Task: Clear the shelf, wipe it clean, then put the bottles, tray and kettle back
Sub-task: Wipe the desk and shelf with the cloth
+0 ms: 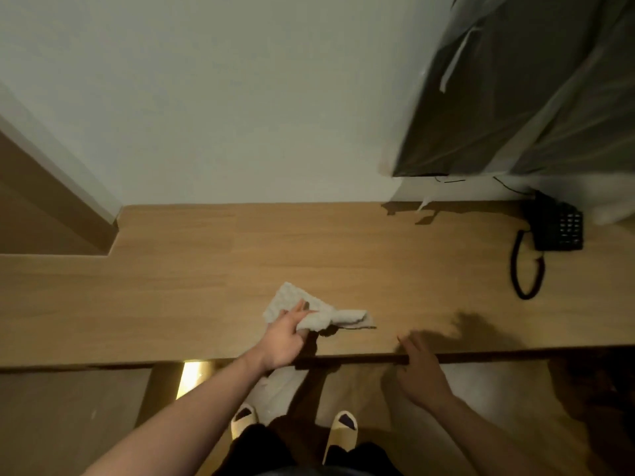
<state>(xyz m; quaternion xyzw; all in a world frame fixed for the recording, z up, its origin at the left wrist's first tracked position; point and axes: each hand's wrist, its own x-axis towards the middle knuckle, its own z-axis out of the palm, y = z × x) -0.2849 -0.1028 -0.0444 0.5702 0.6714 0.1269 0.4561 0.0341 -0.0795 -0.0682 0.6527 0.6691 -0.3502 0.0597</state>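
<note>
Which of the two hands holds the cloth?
The left hand grips the white cloth on the wooden shelf. The right hand holds nothing; its fingers lie loosely over the front edge.

No text legible anywhere; the telephone (558, 227) keypad markings are too blurred.
</note>
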